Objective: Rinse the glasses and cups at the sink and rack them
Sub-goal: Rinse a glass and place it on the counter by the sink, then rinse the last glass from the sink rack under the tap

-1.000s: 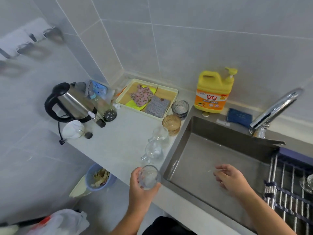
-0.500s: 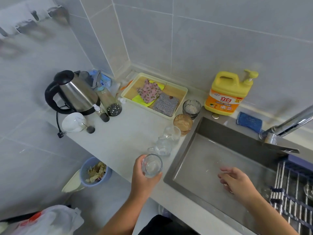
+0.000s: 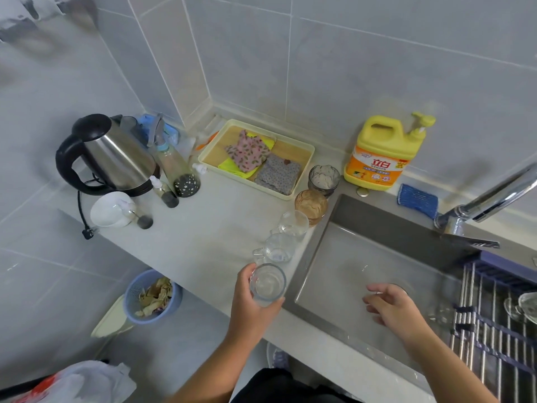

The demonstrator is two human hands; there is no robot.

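**Glass point(image 3: 268, 285) upright in my left hand, basin off to its right**

My left hand point(image 3: 250, 303) has its fingers and thumb curled round the clear glass from the near side. It stands mouth up, so its long axis runs more or less vertical. I hold it over the front edge of the counter point(image 3: 203, 234), just beside the near left corner of the sink point(image 3: 363, 257) and not yet over the basin.

My right hand point(image 3: 392, 309) hangs over the sink floor with fingers loose and spread, holding nothing. It is the hand nearer the faucet point(image 3: 488, 199), which rises at the far right of the basin. I see no water running.

The move turns on that offset. The glass sits at the sink's left front and the spout at its right rear, so I judge the glass must travel right and away from me. Either my left hand carries it all the way, or it passes to my free right hand midway. The rack point(image 3: 494, 315) lies further right again, over the basin's right end, so my right hand suits the racking.

Along the sink's left edge stand a clear mug point(image 3: 277, 248), a clear cup point(image 3: 293, 223), an amber glass point(image 3: 311, 203) and a grey patterned glass point(image 3: 323, 176). I take these to be unrinsed.
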